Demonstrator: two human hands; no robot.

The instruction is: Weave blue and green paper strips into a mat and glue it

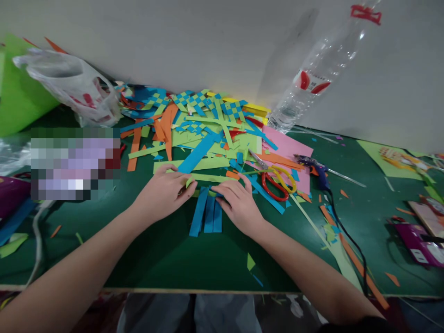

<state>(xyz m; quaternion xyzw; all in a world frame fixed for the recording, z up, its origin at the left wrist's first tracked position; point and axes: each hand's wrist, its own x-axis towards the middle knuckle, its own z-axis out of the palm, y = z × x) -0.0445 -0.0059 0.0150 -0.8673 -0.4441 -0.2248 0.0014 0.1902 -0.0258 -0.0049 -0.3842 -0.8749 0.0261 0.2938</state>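
Several blue paper strips (pixel 208 215) hang toward me on the green table, side by side, with their upper ends between my hands. My left hand (pixel 164 192) is closed, thumb and fingers pinching a light green paper strip (pixel 190 181) near its end. My right hand (pixel 237 201) has its fingertips pressed together at the top of the blue strips, where a bit of green paper also shows. How the strips cross there is partly hidden by my fingers. A longer light green strip (pixel 215 178) lies just beyond both hands.
Woven blue-and-green paper pieces (pixel 197 101) and scraps pile up at the back. Scissors (pixel 275 182) with red and yellow handles lie right of my hands, near a blue glue gun (pixel 317 171). A plastic bottle (pixel 312 78) leans on the wall; a plastic bag (pixel 76 88) stands left.
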